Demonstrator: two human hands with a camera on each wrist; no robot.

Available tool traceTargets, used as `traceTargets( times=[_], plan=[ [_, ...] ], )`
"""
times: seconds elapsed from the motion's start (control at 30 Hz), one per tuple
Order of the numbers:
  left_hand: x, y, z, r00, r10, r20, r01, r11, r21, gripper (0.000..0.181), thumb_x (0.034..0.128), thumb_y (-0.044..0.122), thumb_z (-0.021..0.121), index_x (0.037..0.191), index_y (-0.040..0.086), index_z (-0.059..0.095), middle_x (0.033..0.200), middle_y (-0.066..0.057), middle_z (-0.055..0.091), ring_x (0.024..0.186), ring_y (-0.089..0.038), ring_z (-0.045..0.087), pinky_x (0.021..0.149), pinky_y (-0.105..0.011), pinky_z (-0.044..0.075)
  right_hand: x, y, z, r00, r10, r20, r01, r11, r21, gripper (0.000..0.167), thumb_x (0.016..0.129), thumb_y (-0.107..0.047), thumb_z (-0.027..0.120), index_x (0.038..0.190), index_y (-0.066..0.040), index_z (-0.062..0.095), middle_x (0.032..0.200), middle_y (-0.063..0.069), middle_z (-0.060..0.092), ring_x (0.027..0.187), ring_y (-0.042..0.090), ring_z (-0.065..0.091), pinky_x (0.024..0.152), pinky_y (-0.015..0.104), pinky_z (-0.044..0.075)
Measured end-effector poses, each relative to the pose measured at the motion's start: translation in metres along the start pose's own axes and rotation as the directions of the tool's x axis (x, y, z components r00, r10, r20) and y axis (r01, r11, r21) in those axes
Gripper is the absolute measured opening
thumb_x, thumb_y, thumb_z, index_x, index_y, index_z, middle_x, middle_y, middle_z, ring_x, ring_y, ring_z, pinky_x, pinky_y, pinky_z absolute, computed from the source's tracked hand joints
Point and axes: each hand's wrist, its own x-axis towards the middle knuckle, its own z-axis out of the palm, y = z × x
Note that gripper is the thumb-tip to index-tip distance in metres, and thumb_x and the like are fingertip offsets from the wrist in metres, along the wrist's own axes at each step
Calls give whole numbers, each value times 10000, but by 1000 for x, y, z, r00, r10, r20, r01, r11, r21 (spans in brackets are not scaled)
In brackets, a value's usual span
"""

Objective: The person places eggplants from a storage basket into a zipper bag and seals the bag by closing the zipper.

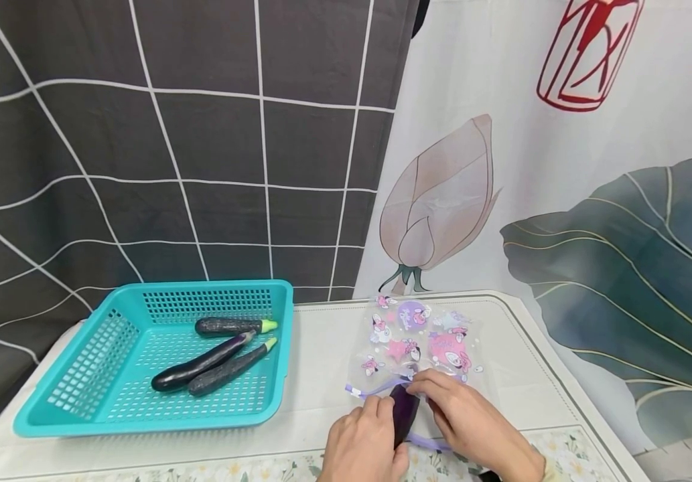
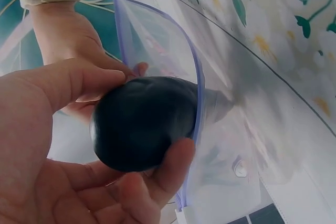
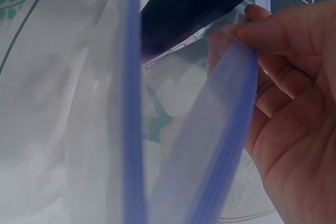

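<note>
A glossy dark purple eggplant [image 1: 404, 414] is gripped by my left hand [image 1: 359, 442], whose thumb and fingers curl round its thick end in the left wrist view. Its narrower end is inside the mouth of a clear zip bag [image 1: 408, 348] with pink cartoon prints and a purple zip edge. My right hand [image 1: 465, 416] pinches the bag's rim between thumb and fingers, as the right wrist view shows, and the mouth gapes beside it. The bag lies on the table, its closed end away from me.
A turquoise basket [image 1: 153, 428] stands on the left of the table [image 1: 327, 361]. Inside lie another eggplant [image 1: 201, 365] and two dark, zucchini-like vegetables, one [image 1: 231, 371] beside it and one [image 1: 228, 326] behind. Grey gridded and white printed curtains hang behind.
</note>
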Motion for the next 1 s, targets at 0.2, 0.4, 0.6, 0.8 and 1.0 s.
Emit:
traceTargets(
  times=[0.2,0.4,0.6,0.8,1.0],
  plan=[
    [4,2,-2,995,-42,91,47,998,-50,496,781,406,802,1098,46,677,871,-43,645,624,-184,640,508,-303,492,1,-1,0,1000,11,10,-11,1000,7,374,834,97,651,1113,-151,676,1137,-109,626,1011,66,634,917,144,448],
    [7,3,-2,988,-52,143,62,996,-69,525,806,415,804,1159,46,686,943,-65,684,704,-211,680,570,-318,532,0,-1,0,1000,2,2,-2,1000,-5,371,828,84,663,1112,-153,675,1137,-116,625,1028,63,626,920,186,473],
    [10,7,2,988,-59,140,67,996,-54,564,776,418,842,1190,61,703,1036,-62,704,831,-208,705,659,-326,560,0,0,0,1000,-2,-14,2,1000,3,361,837,91,643,1110,-144,673,1131,-110,622,1011,65,626,940,133,423],
    [11,9,6,988,-74,134,80,996,-34,554,759,370,862,1171,36,702,1047,-59,700,932,-196,695,759,-321,565,1,1,0,1000,16,-20,-16,1000,13,350,840,89,645,1096,-146,677,1118,-126,618,1000,41,621,921,121,427],
    [10,10,12,998,-20,55,18,999,46,556,703,344,889,1129,31,715,997,-57,700,850,-185,673,729,-282,547,1,1,1,1000,14,-20,-14,1000,14,360,823,92,660,1095,-145,680,1117,-126,619,1007,41,619,930,112,415]
  ],
)
